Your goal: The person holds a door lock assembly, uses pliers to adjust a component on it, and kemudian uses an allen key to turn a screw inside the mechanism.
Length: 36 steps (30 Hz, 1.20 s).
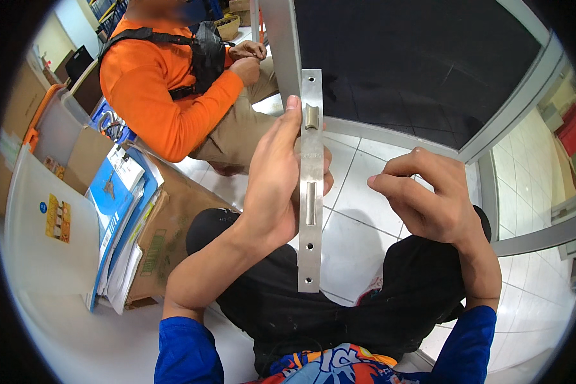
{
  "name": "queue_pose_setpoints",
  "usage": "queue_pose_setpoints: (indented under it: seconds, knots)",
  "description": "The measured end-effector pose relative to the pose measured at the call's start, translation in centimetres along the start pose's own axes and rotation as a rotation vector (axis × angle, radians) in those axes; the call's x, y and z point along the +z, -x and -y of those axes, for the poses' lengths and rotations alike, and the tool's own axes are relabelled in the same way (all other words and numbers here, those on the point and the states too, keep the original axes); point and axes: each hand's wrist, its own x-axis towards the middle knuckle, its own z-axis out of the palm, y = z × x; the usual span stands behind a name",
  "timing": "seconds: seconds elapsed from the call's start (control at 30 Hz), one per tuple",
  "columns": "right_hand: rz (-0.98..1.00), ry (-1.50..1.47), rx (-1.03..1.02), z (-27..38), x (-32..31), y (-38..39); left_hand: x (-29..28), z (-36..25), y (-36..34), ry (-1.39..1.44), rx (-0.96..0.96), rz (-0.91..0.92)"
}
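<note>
Upright in front of me is a mortise door lock (311,168), its long silver faceplate turned toward me. The faceplate has a latch bolt (312,117) near the top, a long deadbolt slot lower down and several small screw holes. My left hand (270,176) is wrapped round the lock body from the left, thumb along the plate's edge and fingertips showing on the right side. To the right of the lock, apart from it, my right hand (432,195) hangs above my knee. Its fingers are curled in with the thumb; anything between them is hidden.
A glass door with a grey metal frame (390,136) stands ahead. Front left sits a co-worker in an orange top (150,96), hands together. At my left are a cardboard box (179,221), blue folders (118,182) and a translucent plastic bin (51,249). White floor tiles (349,240) lie below.
</note>
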Motion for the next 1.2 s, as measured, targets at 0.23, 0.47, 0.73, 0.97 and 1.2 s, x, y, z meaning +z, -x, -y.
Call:
queue_pose_setpoints:
  seconds: [0.23,0.47,0.73,0.97,1.2]
  knots:
    - [0.040,-0.007,-0.016,-0.1,0.1,0.1,0.0,0.0,-0.1,0.006,-0.017,-0.012]
    - [0.064,0.009,-0.017,-0.1,0.3,0.2,-1.0,0.5,-0.5,0.040,0.033,0.026]
    - [0.165,-0.090,0.038,1.0,0.8,0.2,-0.7,0.3,-0.3,0.003,0.038,-0.003]
    - [0.323,-0.323,0.242,1.0,1.7,0.3,-0.4,0.1,-0.4,0.052,0.039,-0.002]
    - [0.352,-0.647,0.377,1.6,2.0,0.4,-1.6,-0.5,-1.6,0.393,-0.017,0.350]
